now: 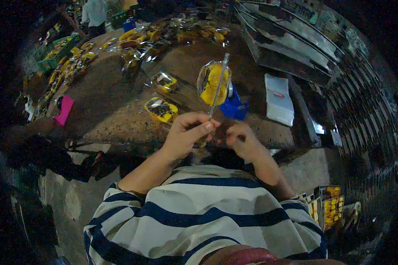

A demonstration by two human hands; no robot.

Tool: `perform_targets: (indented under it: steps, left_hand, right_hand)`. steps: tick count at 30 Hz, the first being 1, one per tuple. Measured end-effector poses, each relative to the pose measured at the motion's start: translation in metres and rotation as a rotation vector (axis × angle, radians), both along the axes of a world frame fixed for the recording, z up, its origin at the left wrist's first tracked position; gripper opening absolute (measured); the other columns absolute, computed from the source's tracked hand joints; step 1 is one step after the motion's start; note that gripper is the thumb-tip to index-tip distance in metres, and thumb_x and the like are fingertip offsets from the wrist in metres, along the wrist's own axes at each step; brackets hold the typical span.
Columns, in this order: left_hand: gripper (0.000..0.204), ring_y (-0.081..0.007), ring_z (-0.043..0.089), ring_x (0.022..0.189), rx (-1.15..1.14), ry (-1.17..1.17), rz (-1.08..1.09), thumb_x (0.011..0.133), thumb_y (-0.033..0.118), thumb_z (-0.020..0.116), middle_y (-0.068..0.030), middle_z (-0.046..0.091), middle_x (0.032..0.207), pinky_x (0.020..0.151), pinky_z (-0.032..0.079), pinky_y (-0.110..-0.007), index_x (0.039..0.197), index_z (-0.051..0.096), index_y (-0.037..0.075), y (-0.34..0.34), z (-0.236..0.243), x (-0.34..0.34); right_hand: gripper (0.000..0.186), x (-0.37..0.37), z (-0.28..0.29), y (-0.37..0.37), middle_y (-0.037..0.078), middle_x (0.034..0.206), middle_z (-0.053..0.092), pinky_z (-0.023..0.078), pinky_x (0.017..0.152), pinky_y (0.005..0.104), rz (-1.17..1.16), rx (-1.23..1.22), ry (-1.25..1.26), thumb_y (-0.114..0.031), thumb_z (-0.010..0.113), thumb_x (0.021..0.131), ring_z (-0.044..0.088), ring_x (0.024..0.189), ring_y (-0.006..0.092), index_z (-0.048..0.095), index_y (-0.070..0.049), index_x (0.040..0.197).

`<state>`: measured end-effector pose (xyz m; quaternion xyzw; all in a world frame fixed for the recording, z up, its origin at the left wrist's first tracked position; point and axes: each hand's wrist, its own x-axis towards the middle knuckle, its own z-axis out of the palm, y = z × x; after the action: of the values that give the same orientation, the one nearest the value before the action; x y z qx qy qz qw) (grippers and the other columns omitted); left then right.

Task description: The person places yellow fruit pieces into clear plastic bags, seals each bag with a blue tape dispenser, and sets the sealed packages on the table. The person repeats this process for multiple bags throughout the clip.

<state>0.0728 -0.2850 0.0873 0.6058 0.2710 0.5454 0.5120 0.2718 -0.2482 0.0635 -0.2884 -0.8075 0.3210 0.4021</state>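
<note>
My left hand (188,132) is closed in a pinch on the lower end of a narrow, straight clear plastic strip (220,84). The strip slants up across a round yellow bread-like item (209,88) in shiny clear wrap. My right hand (245,140) is slightly blurred beside it, fingers curled together; what they hold, if anything, cannot be made out. Just beyond the right hand, a blue object (234,107) lies on the brown table (119,99). Left of the wrapped item sit two smaller wrapped pieces, yellow with dark tops: one nearer (161,110), one farther (164,82).
A stack of clear plastic bags (278,100) lies at the right, below dark metal trays (292,48). Many wrapped yellow pieces (139,39) line the far and left sides. A pink object (64,109) is at the left edge. Another person (95,15) stands far left.
</note>
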Motion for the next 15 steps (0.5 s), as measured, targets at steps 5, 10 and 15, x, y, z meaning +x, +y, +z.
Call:
perform_targets:
  steps: [5, 10, 15]
  left_hand:
    - [0.029, -0.0246, 0.057, 0.090, 0.443, 0.767, 0.315, 0.082, 0.029, 0.065, -0.0071, 0.061, 0.095, 0.078, 0.046, -0.037, 0.104, 0.065, 0.011, -0.005, 0.021, 0.001]
    - [0.048, -0.0273, 0.050, 0.106, 0.950, 1.073, 0.646, 0.066, 0.027, 0.075, -0.0045, 0.057, 0.106, 0.087, 0.044, -0.039, 0.111, 0.061, 0.017, -0.024, 0.054, -0.024]
    - [0.073, -0.0261, 0.048, 0.114, 0.813, 1.401, 0.489, 0.066, 0.029, 0.073, -0.0040, 0.056, 0.120, 0.098, 0.035, -0.047, 0.132, 0.044, 0.018, -0.032, 0.057, -0.026]
  right_hand:
    - [0.022, -0.010, 0.008, -0.013, 0.021, 0.089, 0.060, 0.047, 0.074, 0.0414, 0.232, -0.031, -0.357, -0.018, 0.060, 0.081, 0.057, 0.087, 0.0402, 0.058, -0.002, 0.096]
    - [0.021, -0.002, 0.025, -0.018, 0.010, 0.073, 0.060, 0.045, 0.052, 0.0314, -0.127, 0.009, -0.199, -0.022, 0.066, 0.080, 0.057, 0.057, 0.0230, 0.062, -0.002, 0.085]
    - [0.040, 0.015, 0.052, -0.037, 0.005, 0.074, 0.058, 0.041, 0.055, 0.0349, -0.391, 0.483, -0.459, -0.045, 0.075, 0.067, 0.054, 0.063, 0.0223, 0.065, -0.010, 0.082]
